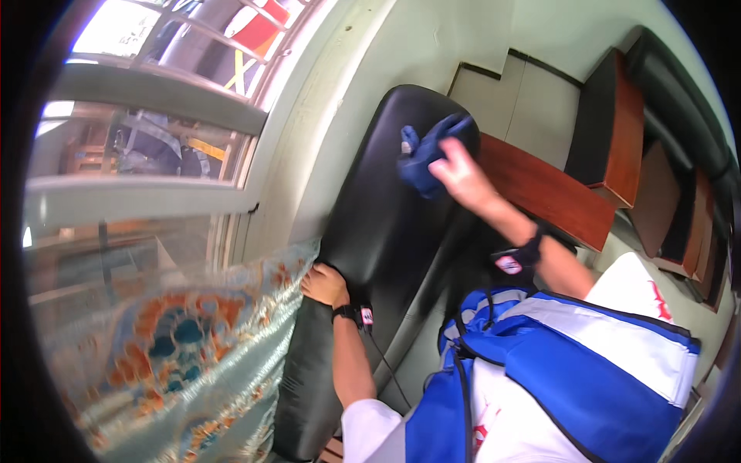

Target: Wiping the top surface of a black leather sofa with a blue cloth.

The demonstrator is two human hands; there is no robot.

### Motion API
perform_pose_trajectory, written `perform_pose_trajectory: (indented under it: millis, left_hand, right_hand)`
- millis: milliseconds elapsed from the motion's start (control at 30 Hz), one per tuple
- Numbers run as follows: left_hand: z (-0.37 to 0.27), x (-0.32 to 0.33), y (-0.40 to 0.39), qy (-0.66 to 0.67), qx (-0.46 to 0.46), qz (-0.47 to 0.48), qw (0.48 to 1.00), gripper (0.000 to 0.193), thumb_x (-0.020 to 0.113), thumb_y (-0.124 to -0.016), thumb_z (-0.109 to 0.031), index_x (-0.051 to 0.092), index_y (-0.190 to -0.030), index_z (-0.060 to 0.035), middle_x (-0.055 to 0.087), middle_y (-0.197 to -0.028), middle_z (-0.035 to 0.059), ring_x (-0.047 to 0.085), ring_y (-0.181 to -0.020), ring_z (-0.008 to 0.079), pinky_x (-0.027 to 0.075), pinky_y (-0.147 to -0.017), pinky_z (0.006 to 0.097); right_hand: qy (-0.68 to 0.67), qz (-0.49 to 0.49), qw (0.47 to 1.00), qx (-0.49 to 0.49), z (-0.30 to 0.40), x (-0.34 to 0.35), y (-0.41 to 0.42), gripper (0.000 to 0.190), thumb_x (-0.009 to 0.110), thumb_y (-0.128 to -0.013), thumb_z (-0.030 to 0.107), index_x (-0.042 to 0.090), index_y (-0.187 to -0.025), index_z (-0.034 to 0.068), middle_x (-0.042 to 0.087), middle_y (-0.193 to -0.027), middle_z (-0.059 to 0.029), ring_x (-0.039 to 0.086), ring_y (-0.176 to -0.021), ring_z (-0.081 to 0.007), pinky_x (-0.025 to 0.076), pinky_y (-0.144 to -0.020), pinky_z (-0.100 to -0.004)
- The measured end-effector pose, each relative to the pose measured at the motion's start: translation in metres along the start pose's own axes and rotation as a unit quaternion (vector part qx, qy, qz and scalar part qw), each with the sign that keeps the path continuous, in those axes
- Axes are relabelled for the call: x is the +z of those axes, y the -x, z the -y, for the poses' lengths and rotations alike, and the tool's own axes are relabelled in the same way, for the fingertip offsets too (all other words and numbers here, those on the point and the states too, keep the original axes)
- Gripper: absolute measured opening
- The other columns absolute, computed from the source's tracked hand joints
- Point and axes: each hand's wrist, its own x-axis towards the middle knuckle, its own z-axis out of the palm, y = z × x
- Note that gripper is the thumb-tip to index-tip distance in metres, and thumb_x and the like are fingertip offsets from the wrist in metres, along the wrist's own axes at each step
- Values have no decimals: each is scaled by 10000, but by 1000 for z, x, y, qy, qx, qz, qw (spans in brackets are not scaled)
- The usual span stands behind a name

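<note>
My right hand (pixel 460 171) is on a dark blue cloth (pixel 425 159), which lies bunched against the upper end of a black leather sofa backrest (pixel 370 191). That hand is slightly blurred. Farther down the same backrest, my left hand (pixel 325 285) rests at the window-side edge, its fingers bent over and partly hidden. A sheer patterned curtain (pixel 191 335) touches or nearly touches the left fingertips; whether they grip it or the leather edge is unclear. Both wrists wear black straps with small tagged devices.
A glazed window (pixel 145 144) with a light frame runs along the left, bars in its upper part. A reddish-brown wooden tabletop (pixel 550 188) adjoins the sofa's far end. Beyond it stand a wood-and-black table (pixel 622 133) and another black sofa (pixel 666 81). A cable (pixel 388 370) trails from my left wrist.
</note>
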Motion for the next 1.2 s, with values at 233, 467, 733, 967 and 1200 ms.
perform_pose_trajectory:
  millis: [233,467,733,967,1200]
  left_hand:
    - [42,-11,-34,321,21,84,943,345,463,-882,-242,616,-1013,37,641,-975,238,587,-855,447,447,-753,500]
    - [-84,-96,15,296,97,0,950,684,676,-720,-421,483,-1210,15,488,-1206,269,445,-1130,446,345,-939,562]
    - [-140,-62,16,220,67,77,970,823,694,-709,-479,412,-1350,-49,340,-1408,233,262,-1322,439,182,-1033,659]
    - [-157,-36,-7,221,146,89,960,744,680,-718,-436,449,-1325,-74,375,-1397,170,275,-1334,372,169,-1068,625]
    - [-154,-39,-10,237,154,77,956,759,698,-686,-373,443,-1319,-40,378,-1401,158,293,-1326,360,184,-1075,599]
  right_hand:
    - [161,451,875,-80,96,80,104,343,558,-870,284,634,-1063,10,660,-1017,-169,628,-952,-305,485,-842,-369]
    - [231,215,937,-151,71,56,51,220,540,-883,102,633,-1048,-10,661,-976,-115,625,-899,-180,482,-809,-293]
    - [273,132,928,-218,40,68,-58,236,541,-888,114,623,-1080,6,646,-1057,-121,615,-984,-224,460,-880,-322]
    - [472,22,849,-237,-37,66,-112,472,502,-908,270,472,-1314,32,465,-1375,-147,373,-1316,-291,245,-1095,-470]
    - [513,-89,794,-313,-42,79,-101,459,503,-857,240,526,-1274,49,485,-1367,-102,383,-1312,-262,233,-1102,-448]
